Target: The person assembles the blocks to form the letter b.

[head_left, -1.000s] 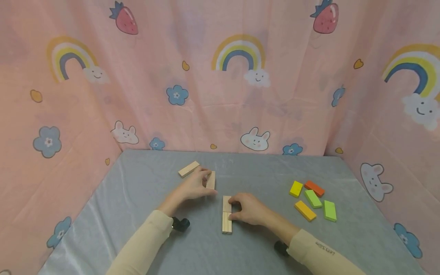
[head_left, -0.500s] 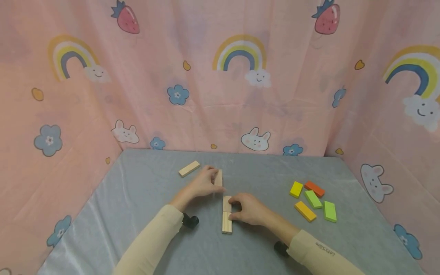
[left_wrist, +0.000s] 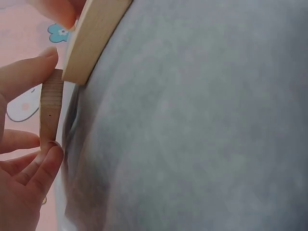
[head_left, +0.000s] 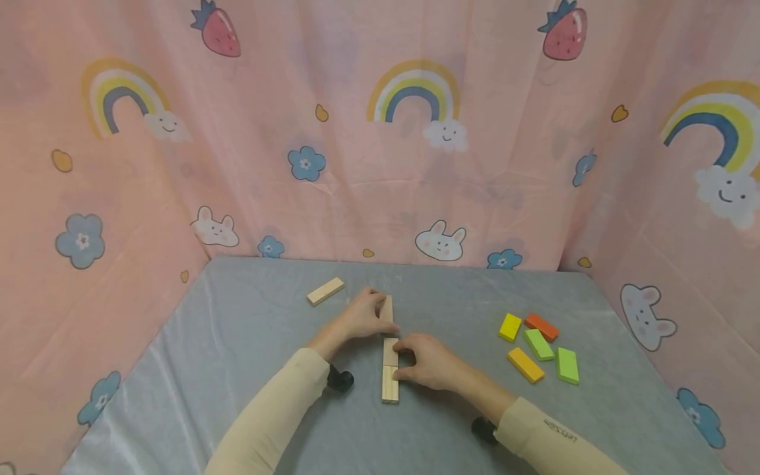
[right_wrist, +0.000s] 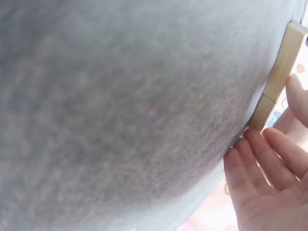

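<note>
In the head view, my left hand (head_left: 361,315) pinches a plain wooden block (head_left: 387,310) lengthwise between thumb and fingers, just beyond two more wooden blocks laid end to end. My right hand (head_left: 432,361) touches the right side of that pair, the far block (head_left: 390,351) and the near block (head_left: 390,386). In the left wrist view, the pinched block (left_wrist: 51,110) is close to the end of another block (left_wrist: 94,41). The right wrist view has the fingertips (right_wrist: 255,134) against the end-to-end blocks (right_wrist: 286,60), with the seam visible.
Another wooden block (head_left: 325,291) lies at the back left. Several coloured blocks lie at the right: yellow (head_left: 510,327), red-orange (head_left: 541,326), orange (head_left: 525,365) and two green (head_left: 567,365). Pink patterned curtains stand behind the grey cloth (head_left: 451,435).
My left hand has moved right with its wooden block, bringing it roughly into line with the pair. My right hand has stayed beside the two blocks.
</note>
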### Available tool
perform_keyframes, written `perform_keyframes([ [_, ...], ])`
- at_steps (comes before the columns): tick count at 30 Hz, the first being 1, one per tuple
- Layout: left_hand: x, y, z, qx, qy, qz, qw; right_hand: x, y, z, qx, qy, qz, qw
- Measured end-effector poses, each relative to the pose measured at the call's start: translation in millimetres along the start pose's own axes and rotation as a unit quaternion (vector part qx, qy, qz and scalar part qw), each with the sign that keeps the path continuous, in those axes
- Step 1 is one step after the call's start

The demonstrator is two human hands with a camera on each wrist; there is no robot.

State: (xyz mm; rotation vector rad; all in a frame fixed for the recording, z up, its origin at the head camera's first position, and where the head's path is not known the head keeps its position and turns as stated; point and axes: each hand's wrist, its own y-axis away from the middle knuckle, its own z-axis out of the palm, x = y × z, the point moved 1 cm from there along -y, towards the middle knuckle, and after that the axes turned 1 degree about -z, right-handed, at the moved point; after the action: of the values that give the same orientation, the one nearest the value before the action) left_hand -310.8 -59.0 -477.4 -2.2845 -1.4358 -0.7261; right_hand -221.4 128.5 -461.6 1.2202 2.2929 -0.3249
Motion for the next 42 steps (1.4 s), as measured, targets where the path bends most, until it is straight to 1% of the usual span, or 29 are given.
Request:
perform_keyframes([
  [4,3.9,-1.0,1.6,-0.008,-0.002,0.002,1.0000,-0.5,-0.5,-0.1,-0.002,-0.001,0.006,1.0000],
  [9,3.3,-2.5,5.1,-0.020,-0.009,0.005,0.9998,-1.0,-1.0,-0.5,-0.001,0.001,0.004,1.0000],
  [16,0.2,-2.3,5.7,-0.021,-0.011,0.021,0.9995,-2.2,-1.1,-0.9,0.000,0.003,0.005,1.0000],
  [22,1.2,0.7,5.1,-0.018,-0.011,0.034,0.9992,-2.3,-1.5,-0.6,-0.004,0.004,0.001,1.0000],
  [27,2.8,0.9,6.4,-0.015,-0.012,0.029,0.9994,-0.8,-0.9,-0.7,-0.003,0.003,-0.008,1.0000],
  [34,3.6,1.6,6.5,-0.008,-0.012,0.024,0.9996,0.0,-0.9,-0.3,-0.001,0.001,-0.006,1.0000],
  [38,2.9,1.8,6.8,-0.008,-0.008,0.019,0.9998,0.3,-1.0,-0.1,-0.002,0.002,-0.009,1.0000],
  [42,2.5,1.9,6.7,-0.010,-0.003,0.020,0.9997,0.2,-1.0,-0.2,-0.003,0.003,-0.009,1.0000],
])
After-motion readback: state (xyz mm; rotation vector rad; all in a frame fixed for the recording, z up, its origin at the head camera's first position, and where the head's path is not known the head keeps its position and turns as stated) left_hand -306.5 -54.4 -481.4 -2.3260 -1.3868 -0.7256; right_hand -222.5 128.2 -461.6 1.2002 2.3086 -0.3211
